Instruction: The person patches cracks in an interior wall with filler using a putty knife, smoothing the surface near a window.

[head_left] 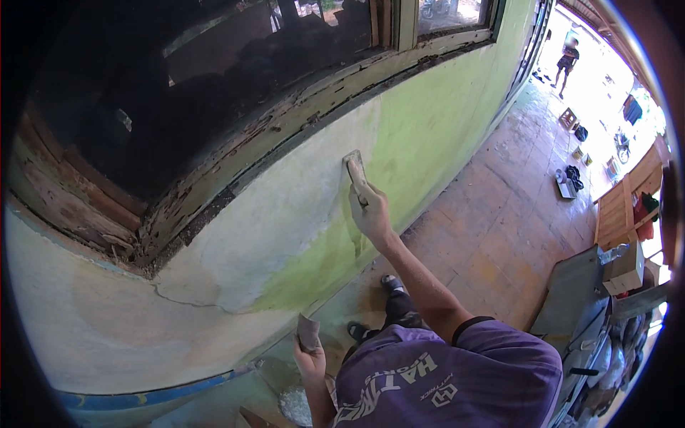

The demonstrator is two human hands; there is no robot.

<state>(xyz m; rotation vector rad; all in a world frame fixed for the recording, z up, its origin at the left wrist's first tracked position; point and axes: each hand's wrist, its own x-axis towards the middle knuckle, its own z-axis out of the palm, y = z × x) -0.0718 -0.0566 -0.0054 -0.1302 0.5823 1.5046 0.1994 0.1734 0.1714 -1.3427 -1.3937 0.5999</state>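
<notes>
My right hand (371,212) reaches up and grips the wooden handle of a putty knife (354,170), whose blade lies flat against the wall (285,214) where pale filler meets green paint. My left hand (311,362) is low, close to my body, and holds a small flat scraper (308,333) upright. Just below that hand sits a container of whitish filler (292,404), partly hidden by my purple shirt (442,378).
A window with a weathered, flaking wooden frame (235,153) runs above the patched wall, and a crack (193,303) crosses the plaster lower left. My feet (391,284) stand on a tiled floor (499,228). Wooden furniture (621,207) and metal sheets (574,285) stand right. Another person (567,60) is far off.
</notes>
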